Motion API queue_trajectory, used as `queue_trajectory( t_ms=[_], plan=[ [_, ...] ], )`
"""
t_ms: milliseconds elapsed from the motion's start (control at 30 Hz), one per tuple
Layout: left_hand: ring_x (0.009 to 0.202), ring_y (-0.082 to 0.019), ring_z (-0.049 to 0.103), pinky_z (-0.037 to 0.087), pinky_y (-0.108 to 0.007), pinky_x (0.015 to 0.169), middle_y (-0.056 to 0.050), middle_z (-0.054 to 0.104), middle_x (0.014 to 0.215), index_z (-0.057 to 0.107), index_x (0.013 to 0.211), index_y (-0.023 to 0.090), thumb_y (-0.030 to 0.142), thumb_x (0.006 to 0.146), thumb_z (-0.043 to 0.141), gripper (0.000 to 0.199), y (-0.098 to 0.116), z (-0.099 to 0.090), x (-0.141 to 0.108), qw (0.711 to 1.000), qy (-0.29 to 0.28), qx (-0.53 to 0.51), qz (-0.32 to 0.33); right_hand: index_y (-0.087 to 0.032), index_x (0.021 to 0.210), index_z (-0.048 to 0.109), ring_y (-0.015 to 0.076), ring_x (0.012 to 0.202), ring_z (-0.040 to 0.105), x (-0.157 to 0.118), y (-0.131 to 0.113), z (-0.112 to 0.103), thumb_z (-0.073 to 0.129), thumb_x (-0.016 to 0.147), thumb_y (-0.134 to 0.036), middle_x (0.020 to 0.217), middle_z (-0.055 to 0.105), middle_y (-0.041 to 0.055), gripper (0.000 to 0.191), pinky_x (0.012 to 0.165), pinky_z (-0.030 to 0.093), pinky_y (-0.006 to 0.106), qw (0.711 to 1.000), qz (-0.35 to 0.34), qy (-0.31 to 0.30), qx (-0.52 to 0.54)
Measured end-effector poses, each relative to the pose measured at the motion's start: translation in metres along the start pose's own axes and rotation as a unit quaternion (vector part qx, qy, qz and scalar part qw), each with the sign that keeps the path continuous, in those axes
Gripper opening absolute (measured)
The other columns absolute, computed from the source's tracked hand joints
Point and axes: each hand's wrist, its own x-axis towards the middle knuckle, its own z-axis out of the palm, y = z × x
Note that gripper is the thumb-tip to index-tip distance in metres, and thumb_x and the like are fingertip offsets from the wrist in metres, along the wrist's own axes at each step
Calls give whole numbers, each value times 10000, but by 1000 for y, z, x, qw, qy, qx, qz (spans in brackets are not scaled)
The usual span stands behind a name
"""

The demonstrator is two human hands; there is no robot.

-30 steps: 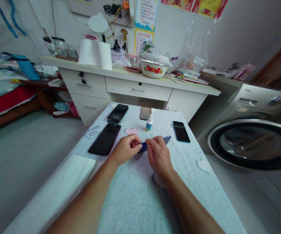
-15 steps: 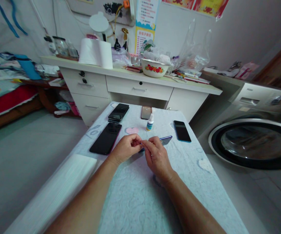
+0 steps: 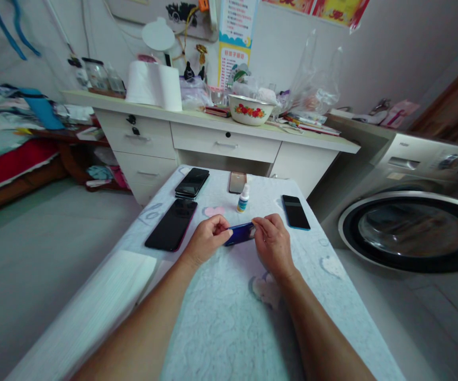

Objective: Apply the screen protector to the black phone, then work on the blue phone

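A blue phone (image 3: 240,234) is held tilted just above the cloth-covered table (image 3: 221,317). My left hand (image 3: 208,238) pinches its left end, and my right hand (image 3: 273,242) has its fingers closed on the right end. Just beyond the phone stands a small white bottle (image 3: 243,199) with a blue and yellow label. To the left lies a large black phone (image 3: 172,225), with a stack of phones (image 3: 192,182) behind it. A brown phone (image 3: 237,182) lies at the table's far edge. On the right is a black phone with a blue edge (image 3: 296,212).
Behind the table stands a white desk (image 3: 229,145) with a flowered bowl (image 3: 251,110), a paper roll (image 3: 151,84) and plastic bags. A washing machine (image 3: 431,159) is at the right. Folded white material (image 3: 93,307) lies along the table's left side.
My right hand has moved right, away from my left hand, to the phone's right end. The phone's blue face now shows between my hands.
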Motion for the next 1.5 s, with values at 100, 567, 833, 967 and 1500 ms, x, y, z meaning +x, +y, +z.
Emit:
queue_trajectory(
  t_ms=[100, 567, 833, 967, 1500],
  plan=[
    [554, -76, 440, 342, -199, 526, 58, 464, 617, 516, 724, 162, 273, 701, 610, 147, -3, -1, 1, 1000, -3, -18, -4, -187, 981, 674, 156, 746, 548, 2, 7, -1, 482, 865, -156, 849, 531, 45, 227, 711, 480, 297, 999, 18, 26, -20],
    [559, -75, 429, 333, -201, 529, 59, 459, 615, 508, 727, 160, 278, 695, 624, 169, -4, -1, 0, 999, -9, -39, -11, -158, 938, 688, 179, 769, 564, 5, 21, -5, 479, 846, -150, 853, 553, 65, 228, 752, 481, 323, 994, 57, 60, -74],
    [569, -77, 420, 325, -204, 534, 53, 460, 624, 516, 735, 154, 273, 692, 631, 171, -2, -1, 1, 998, -15, -49, -22, -176, 985, 663, 157, 764, 546, 1, 2, 3, 457, 873, -144, 853, 530, 48, 236, 726, 474, 286, 999, 28, 22, -38],
    [582, -78, 426, 330, -206, 550, 50, 467, 632, 527, 744, 149, 269, 689, 638, 172, -3, -2, 1, 998, -20, -52, -21, -179, 1004, 654, 165, 796, 545, -2, -10, 6, 453, 880, -133, 890, 533, 59, 240, 755, 477, 295, 1000, 7, -8, -17],
    [552, -63, 383, 289, -202, 509, 66, 432, 607, 521, 733, 150, 251, 679, 654, 176, -5, -1, 0, 998, -34, -44, -24, -199, 1001, 633, 156, 801, 520, -9, -36, 13, 429, 902, -129, 928, 508, 59, 237, 735, 470, 273, 993, -65, -82, 48]
  ],
)
